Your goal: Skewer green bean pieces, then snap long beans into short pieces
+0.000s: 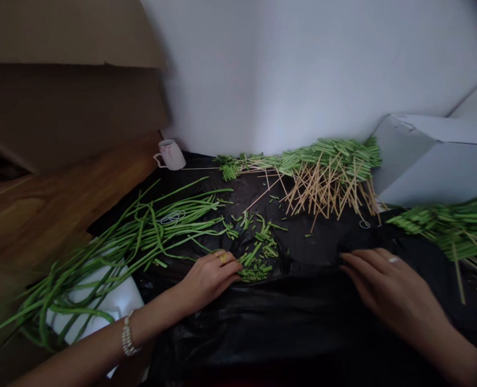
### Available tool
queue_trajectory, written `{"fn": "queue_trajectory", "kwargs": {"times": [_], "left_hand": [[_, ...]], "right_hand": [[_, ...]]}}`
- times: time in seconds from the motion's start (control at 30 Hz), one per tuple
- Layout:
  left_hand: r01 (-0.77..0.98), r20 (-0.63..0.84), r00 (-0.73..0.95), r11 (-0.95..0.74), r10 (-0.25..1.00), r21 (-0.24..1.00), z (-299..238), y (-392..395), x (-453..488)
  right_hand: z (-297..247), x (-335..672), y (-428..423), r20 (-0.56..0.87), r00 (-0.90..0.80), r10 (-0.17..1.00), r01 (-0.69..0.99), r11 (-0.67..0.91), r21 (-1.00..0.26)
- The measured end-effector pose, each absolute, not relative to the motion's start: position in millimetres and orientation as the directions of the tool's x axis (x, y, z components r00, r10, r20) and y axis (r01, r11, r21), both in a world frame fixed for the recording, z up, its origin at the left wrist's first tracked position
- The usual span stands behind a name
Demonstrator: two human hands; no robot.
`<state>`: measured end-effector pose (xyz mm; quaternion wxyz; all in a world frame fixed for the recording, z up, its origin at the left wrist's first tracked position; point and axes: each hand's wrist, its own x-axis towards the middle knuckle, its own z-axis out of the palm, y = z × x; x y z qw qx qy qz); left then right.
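A black plastic sheet (303, 242) covers the surface in front of me. My right hand (387, 277), a ring on one finger, pinches a raised fold of it. Level with it, my left hand (212, 274) has its fingers closed at the other end of that fold; its fingertips are partly hidden. Against those fingers lies a loose heap of short cut green bean pieces (258, 258). Long uncut green beans (141, 236) stretch out to the left of my left hand. Beyond the heap, bundles of cut beans on thin wooden skewers (327, 161) are piled along the wall.
A white mug (172, 155) stands at the back left, near a large cardboard box (80, 107). At the back right is a white box (435, 156). More skewered beans (451, 223) lie right. White packaging (101, 290) sits under the long beans.
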<state>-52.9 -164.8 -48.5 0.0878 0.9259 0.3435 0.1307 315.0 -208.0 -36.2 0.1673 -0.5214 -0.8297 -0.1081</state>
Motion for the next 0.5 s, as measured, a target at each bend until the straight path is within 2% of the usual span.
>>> {"fn": "queue_trajectory", "kwargs": {"times": [0.07, 0.17, 0.3, 0.43, 0.5], "left_hand": [[0.563, 0.192, 0.78, -0.802, 0.596, 0.202, -52, -160, -49], [0.455, 0.169, 0.864, -0.879, 0.475, 0.145, -51, -156, -39], [0.27, 0.128, 0.95, -0.956, 0.284, 0.117, -57, -146, -28], [0.206, 0.124, 0.969, -0.977, 0.212, 0.062, -66, -119, -22], [0.211, 0.152, 0.965, -0.977, 0.214, 0.036, -66, -103, -19]], "right_hand": [[-28, 273, -203, 0.399, -0.525, 0.752, 0.812, 0.583, -0.03], [-44, 227, -200, 0.276, -0.701, 0.657, 0.666, 0.742, -0.075], [-87, 220, -200, 0.245, -0.775, 0.583, 0.592, 0.805, -0.042], [-104, 230, -201, 0.26, -0.71, 0.654, 0.649, 0.752, -0.117], [-103, 230, -202, 0.267, -0.702, 0.661, 0.65, 0.747, -0.141]]}}
